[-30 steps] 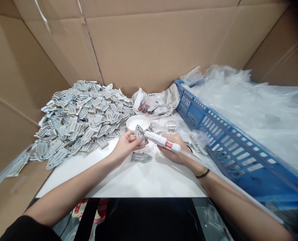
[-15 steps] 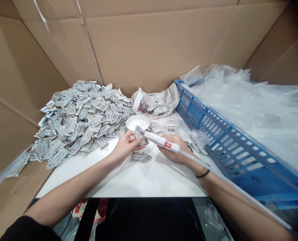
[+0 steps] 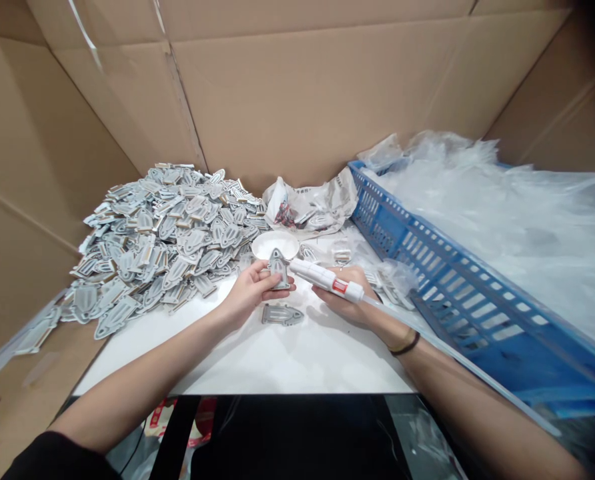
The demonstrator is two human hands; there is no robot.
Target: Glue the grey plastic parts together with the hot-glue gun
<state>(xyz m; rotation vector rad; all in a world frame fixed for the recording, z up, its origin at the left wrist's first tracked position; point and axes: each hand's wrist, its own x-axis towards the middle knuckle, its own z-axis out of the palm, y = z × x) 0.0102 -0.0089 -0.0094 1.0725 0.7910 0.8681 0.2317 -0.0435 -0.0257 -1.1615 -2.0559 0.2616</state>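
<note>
My left hand (image 3: 250, 291) is closed on a grey pointed plate (image 3: 279, 269), held upright with its tip up, thumb across its lower part. My right hand (image 3: 345, 303) grips a white pen-shaped tool (image 3: 320, 275) with a red label and a pale tube running back along the forearm. The tool's tip is close to the plate's right edge; whether they touch, I cannot tell. Below, a second grey pointed plate (image 3: 282, 315) lies flat on the white tabletop (image 3: 287, 363). Just behind the held plate is a shallow white dish (image 3: 262, 245), partly covered by it.
To the left rises a large heap of similar grey plates (image 3: 167, 227). On the right stands a blue basket (image 3: 442, 267) filled with clear plastic bags (image 3: 517, 207). Crumpled printed wrapping (image 3: 347, 190) lies behind the dish. Cardboard walls (image 3: 327, 93) enclose the table.
The tool in my right hand has shifted slightly right and its tube has moved. The plate in my left hand stands a little more upright.
</note>
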